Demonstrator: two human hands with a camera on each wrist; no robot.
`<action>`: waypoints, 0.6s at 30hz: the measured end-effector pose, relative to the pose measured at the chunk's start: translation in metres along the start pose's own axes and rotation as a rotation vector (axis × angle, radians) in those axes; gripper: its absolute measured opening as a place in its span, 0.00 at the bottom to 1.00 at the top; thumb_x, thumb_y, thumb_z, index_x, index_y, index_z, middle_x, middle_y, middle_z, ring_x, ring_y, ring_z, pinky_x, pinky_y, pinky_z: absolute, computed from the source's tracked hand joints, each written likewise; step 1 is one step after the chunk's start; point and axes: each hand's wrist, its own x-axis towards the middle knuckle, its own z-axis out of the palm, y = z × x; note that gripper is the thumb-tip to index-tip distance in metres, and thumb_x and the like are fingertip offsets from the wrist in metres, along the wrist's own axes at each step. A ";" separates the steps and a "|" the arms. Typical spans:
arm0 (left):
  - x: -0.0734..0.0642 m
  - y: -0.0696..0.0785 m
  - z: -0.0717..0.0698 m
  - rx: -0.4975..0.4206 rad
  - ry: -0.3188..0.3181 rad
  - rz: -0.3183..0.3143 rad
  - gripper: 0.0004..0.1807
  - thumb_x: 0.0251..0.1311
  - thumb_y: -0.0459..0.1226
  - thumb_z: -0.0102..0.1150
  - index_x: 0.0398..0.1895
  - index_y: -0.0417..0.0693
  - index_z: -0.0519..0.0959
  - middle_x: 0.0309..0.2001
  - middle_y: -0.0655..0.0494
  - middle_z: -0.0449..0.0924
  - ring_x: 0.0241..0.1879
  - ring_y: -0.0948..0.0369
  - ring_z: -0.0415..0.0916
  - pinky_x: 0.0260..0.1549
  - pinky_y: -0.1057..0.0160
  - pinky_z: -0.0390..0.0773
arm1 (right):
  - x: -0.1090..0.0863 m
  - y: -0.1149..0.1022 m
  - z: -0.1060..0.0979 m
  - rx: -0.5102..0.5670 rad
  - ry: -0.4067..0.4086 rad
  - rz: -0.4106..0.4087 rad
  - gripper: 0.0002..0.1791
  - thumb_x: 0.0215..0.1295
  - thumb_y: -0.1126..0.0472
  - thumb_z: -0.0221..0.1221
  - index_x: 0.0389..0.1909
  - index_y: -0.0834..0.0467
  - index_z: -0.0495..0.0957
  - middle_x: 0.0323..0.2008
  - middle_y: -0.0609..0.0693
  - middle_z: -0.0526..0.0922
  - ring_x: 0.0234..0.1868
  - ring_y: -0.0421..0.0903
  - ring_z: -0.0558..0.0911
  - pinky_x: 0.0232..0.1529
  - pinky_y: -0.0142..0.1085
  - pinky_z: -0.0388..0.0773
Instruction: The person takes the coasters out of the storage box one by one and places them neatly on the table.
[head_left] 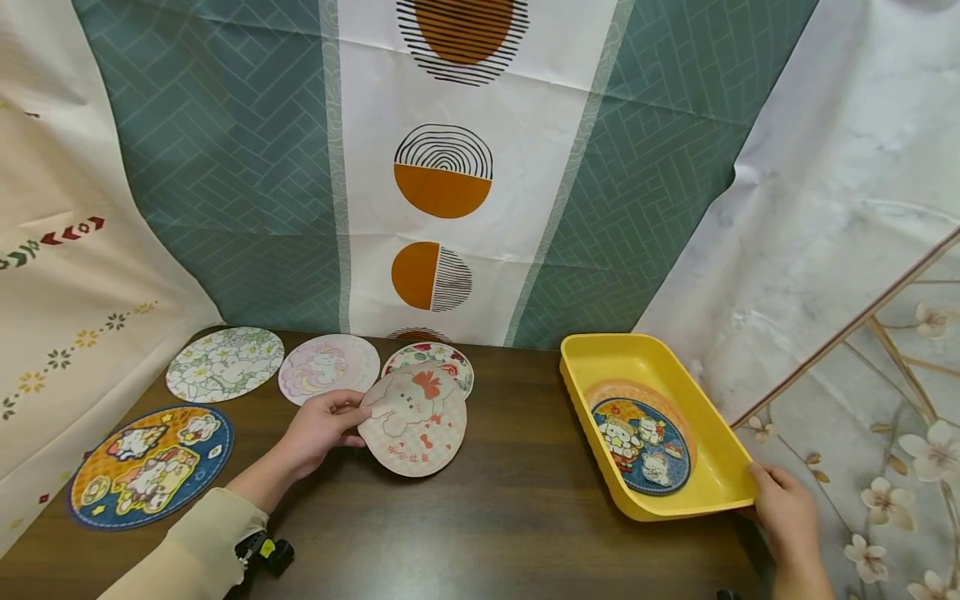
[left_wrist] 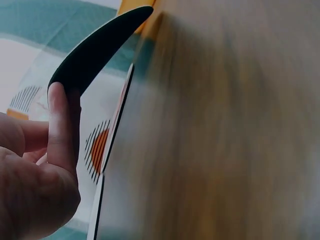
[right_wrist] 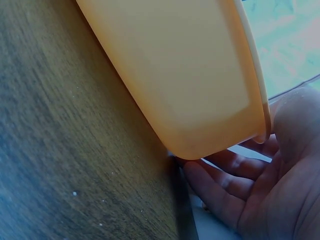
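Note:
My left hand (head_left: 324,429) pinches the edge of a round, pale pink cartoon-bear placemat (head_left: 412,425), tilted above the table. The left wrist view shows the dark underside of this placemat (left_wrist: 100,50), with fingers against its edge. Behind it, a red-flowered round placemat (head_left: 450,354) is partly covered from sight. At the right, my right hand (head_left: 787,508) grips the near right corner of a yellow plastic tray (head_left: 637,354), thumb at the rim and fingers curled beneath in the right wrist view. Inside the tray lies a dark blue cartoon placemat (head_left: 660,446), overlapping an orange round shape.
A pink unicorn placemat (head_left: 330,367) and a green-and-white floral placemat (head_left: 225,364) lie along the back of the brown wooden table (head_left: 517,500). A large blue cartoon placemat (head_left: 152,467) lies at the left. Patterned cloth (head_left: 255,167) hangs behind and at both sides.

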 end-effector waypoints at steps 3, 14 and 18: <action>-0.005 0.000 -0.012 0.006 0.009 -0.006 0.22 0.82 0.30 0.60 0.68 0.20 0.75 0.45 0.48 0.89 0.39 0.60 0.89 0.39 0.58 0.92 | -0.001 -0.001 0.000 0.001 0.007 0.006 0.31 0.89 0.49 0.51 0.67 0.76 0.75 0.45 0.63 0.83 0.28 0.40 0.84 0.30 0.40 0.90; -0.024 0.006 -0.053 0.052 0.044 -0.045 0.27 0.83 0.35 0.62 0.73 0.22 0.72 0.48 0.51 0.88 0.41 0.60 0.89 0.42 0.58 0.92 | -0.001 0.001 0.000 -0.022 -0.002 0.018 0.32 0.89 0.47 0.49 0.70 0.75 0.74 0.59 0.75 0.77 0.29 0.39 0.83 0.31 0.39 0.90; -0.031 0.007 -0.065 0.060 0.060 -0.038 0.27 0.83 0.36 0.62 0.73 0.22 0.72 0.48 0.53 0.88 0.42 0.60 0.89 0.42 0.57 0.92 | 0.001 0.002 -0.001 -0.026 -0.001 0.011 0.33 0.89 0.47 0.49 0.70 0.75 0.74 0.59 0.75 0.77 0.29 0.39 0.83 0.31 0.39 0.90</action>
